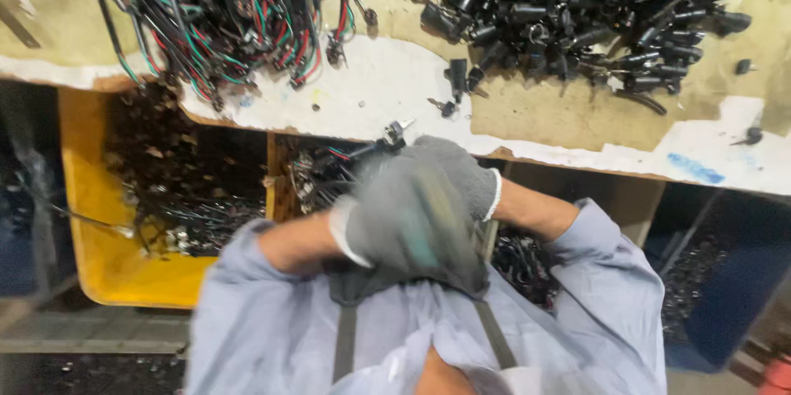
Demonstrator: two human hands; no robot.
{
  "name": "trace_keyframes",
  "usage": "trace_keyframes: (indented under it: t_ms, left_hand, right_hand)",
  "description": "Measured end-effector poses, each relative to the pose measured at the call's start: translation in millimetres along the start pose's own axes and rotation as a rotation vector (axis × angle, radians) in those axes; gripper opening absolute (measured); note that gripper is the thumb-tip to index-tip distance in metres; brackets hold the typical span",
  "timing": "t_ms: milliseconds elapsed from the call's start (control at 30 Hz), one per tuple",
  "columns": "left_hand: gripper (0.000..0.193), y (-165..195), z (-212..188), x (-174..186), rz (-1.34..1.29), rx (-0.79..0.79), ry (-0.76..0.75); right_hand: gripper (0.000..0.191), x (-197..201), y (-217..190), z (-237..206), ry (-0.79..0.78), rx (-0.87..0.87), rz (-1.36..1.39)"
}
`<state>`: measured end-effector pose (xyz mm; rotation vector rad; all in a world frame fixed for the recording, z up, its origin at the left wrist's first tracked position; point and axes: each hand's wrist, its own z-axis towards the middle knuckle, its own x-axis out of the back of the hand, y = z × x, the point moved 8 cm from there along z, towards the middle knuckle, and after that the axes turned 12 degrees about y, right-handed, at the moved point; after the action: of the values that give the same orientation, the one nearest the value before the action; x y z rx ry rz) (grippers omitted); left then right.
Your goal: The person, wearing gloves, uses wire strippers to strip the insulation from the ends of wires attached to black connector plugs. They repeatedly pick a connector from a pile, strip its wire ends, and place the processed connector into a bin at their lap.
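Both hands gloved in grey knit, pressed together low over the desk (544, 119) edge. Left hand (387, 226) motion-blurred, curled shut over the right; can't tell what it has hold of. Right hand (461, 172) closed on a small black part with wire lead (375, 146), metal tip poking up past the fingers. On the desk beyond: heap of black cylindrical parts (577, 8), tangle of red/green/black wire harnesses (239, 16). Yellow bin (91, 197) of dark scrap below left.
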<state>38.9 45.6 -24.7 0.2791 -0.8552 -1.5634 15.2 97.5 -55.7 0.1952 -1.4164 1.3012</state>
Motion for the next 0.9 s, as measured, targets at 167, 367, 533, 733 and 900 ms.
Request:
trace_keyframes:
  t_ms: [167, 367, 533, 733, 900]
  left_hand:
    - [0.04, -164.0, 39.9, 90.3, 1.164, 0.429, 0.068]
    - [0.022, -196.2, 42.5, 68.5, 1.222, 0.516, -0.124]
    - [0.045, -180.0, 55.9, 59.9, 1.228, 0.598, -0.147]
    - [0.042, -187.6, 68.0, 57.0, 1.066, 0.583, 0.036]
    - [0.028, -195.9, 82.7, 79.5, 1.058, 0.711, 0.141]
  right_hand:
    - [0.049, 35.1, -9.5, -1.7, 0.253, 0.078, 0.08]
    - [0.041, 83.2, 91.2, 22.0, 0.652, -0.337, -0.592]
    - [0.025, 70.1, 146.8, 46.1, 0.481, -0.495, -0.869]
    - [0.042, 90.3, 126.9, 27.2, 0.832, -0.334, -0.401]
    - [0.032, 109.2, 151.6, -27.3, 1.13, -0.661, 0.205]
